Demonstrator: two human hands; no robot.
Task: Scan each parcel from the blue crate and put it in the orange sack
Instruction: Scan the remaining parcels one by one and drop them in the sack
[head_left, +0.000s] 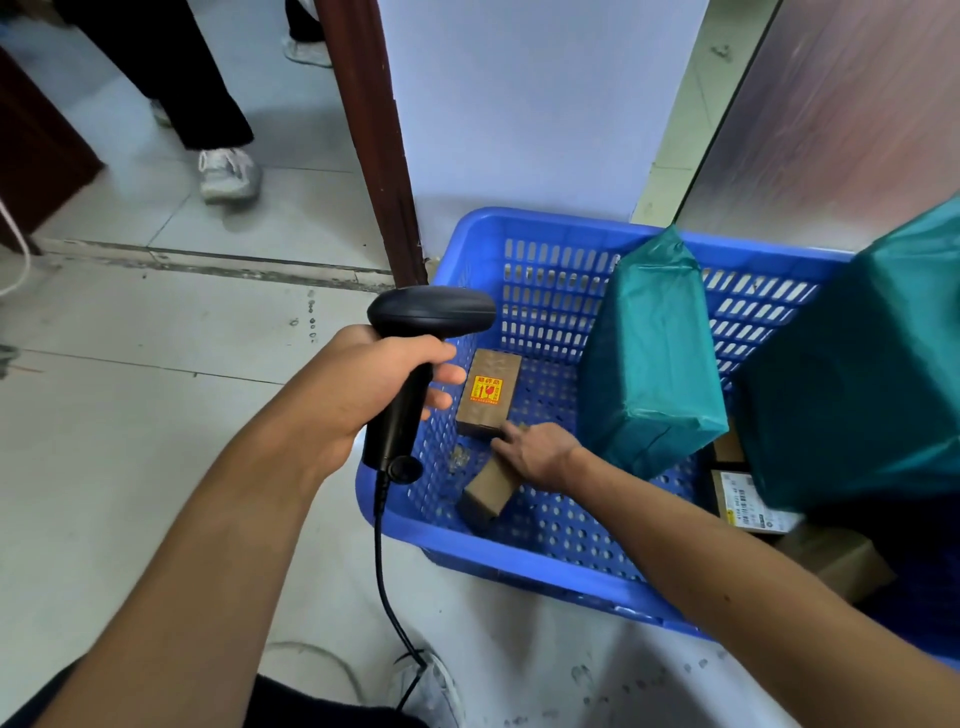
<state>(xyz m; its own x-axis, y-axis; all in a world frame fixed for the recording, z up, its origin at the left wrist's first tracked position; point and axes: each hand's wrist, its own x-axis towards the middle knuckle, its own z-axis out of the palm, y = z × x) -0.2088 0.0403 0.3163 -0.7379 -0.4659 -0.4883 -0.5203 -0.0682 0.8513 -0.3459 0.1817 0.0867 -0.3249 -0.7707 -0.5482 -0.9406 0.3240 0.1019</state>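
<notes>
Blue crate (519, 558): I see one perforated plastic crate on the pale tiled floor, set against a white wall beside a dark wooden door frame (374, 140).
Brown parcels: I count two small cardboard boxes at the crate's left end. One box with a yellow-and-red sticker (488, 399) lies flat on the crate floor; the other, a plain brown box (487, 493), lies tilted just in front of it.
Right hand (537, 454): reaching down into the crate, palm down on the plain brown box, fingers bent over its upper end; I cannot tell whether the grip has closed.
Left hand (358, 395): wrapped firmly around the handle of one black barcode scanner (415, 364), held above the crate's left rim, head pointing right toward the crate; its black cable (382, 571) hangs to the floor.
Green parcels: two large teal plastic-wrapped packages, one standing upright (649, 358) mid-crate, a second (857, 374) at the right edge of view.
Other parcels: one box with a white barcode label (748, 501) and one more brown carton (836, 564), both low at right, partly hidden.
Bystander: legs in dark trousers and one white shoe (228, 174) beyond the doorway.
</notes>
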